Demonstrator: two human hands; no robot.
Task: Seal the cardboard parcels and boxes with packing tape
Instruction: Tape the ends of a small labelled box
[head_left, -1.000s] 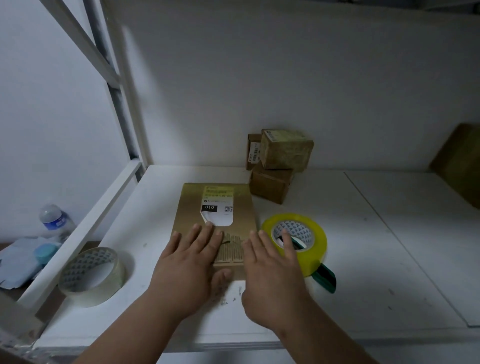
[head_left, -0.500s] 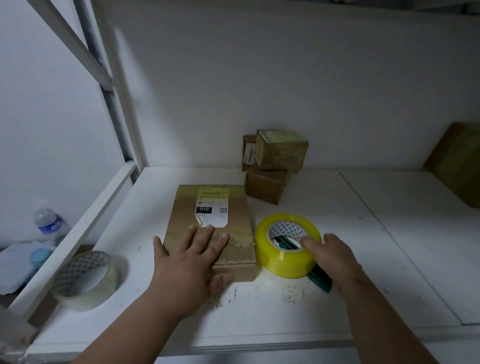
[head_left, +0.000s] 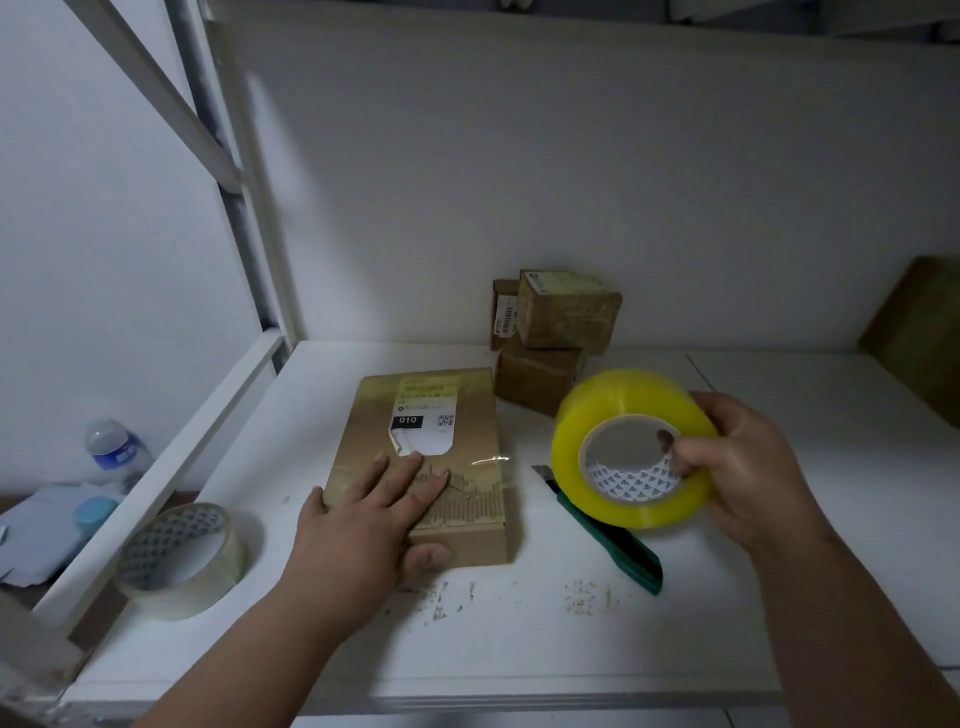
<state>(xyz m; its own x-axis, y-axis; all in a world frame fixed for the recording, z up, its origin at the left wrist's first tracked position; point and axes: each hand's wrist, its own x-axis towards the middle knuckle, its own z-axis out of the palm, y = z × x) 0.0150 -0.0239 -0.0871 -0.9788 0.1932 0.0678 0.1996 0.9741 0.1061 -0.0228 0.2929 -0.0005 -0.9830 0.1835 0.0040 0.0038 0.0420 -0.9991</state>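
bare forearms (head_left: 291, 639), no sleeves or jewellery visible.

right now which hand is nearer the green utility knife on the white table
Right. The right hand holds the yellow tape roll just above the green utility knife; the left hand presses the flat cardboard parcel beside it.

The room is looking dim and a bit gray. Soft light is falling from above, and the hands (head_left: 363, 525) are making faint shadows on the white table (head_left: 519, 639). A small bright glare is shining on the brown parcel (head_left: 467, 499). The edges are bending, and the far corners are looking dark and blurry.
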